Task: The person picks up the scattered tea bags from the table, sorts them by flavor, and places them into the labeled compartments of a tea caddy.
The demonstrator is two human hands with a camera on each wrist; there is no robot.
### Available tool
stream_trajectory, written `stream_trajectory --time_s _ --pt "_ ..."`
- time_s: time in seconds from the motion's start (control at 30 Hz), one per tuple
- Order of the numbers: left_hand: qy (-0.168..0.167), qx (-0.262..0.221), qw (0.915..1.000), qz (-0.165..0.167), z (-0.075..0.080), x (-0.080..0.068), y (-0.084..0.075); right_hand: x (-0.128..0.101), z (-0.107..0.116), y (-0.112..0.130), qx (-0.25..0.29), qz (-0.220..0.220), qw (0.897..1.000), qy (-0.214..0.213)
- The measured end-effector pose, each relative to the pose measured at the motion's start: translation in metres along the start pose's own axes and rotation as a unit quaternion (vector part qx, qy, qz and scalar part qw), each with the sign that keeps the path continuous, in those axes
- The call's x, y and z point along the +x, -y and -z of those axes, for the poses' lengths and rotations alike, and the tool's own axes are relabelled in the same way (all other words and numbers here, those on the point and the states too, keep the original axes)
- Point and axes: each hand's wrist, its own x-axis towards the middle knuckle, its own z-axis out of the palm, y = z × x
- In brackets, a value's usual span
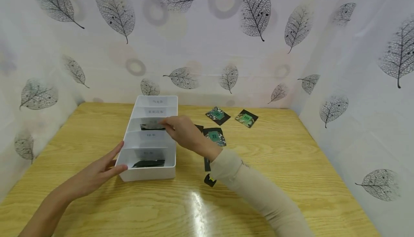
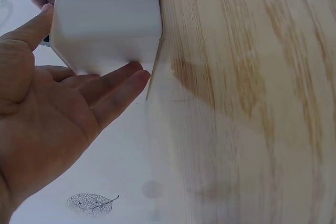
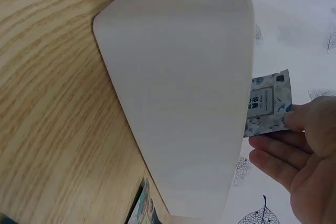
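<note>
Sorting step — right hand [image 1: 184,132] pinches a tea sachet [image 3: 266,104] over the white divided box's [image 1: 152,174] middle compartment, left hand [image 1: 97,174] spread flat, steadying its near-left corner — next, by my read: release inside.

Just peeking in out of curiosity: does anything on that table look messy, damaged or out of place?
Nothing looks spilled or broken. A few packets lie scattered at odd angles on the table beside the white box, one small dark one near the sleeve.

A wooden table [image 1: 291,179] carries a white organizer box [image 1: 142,174] and scattered tea packets [image 1: 246,118].
</note>
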Motion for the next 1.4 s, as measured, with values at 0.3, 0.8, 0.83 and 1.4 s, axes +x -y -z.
stream_trajectory --time_s 0.3,0.8,0.83,1.4 --pt "0.001 -0.007 1.0000 0.001 -0.001 0.000 0.000 -0.006 -0.006 -0.004 -0.010 -0.003 0.999 0.035" --pt "0.003 0.000 1.0000 0.002 -0.001 0.002 0.000 -0.024 0.002 -0.016 0.004 -0.028 1.000 0.006" --pt "0.003 0.001 1.0000 0.003 -0.001 0.001 0.000 -0.026 0.004 -0.017 0.005 -0.037 0.999 0.006" --pt "0.000 0.006 1.0000 0.004 -0.002 0.000 0.001 -0.068 0.034 -0.063 0.064 -0.141 0.987 -0.050"
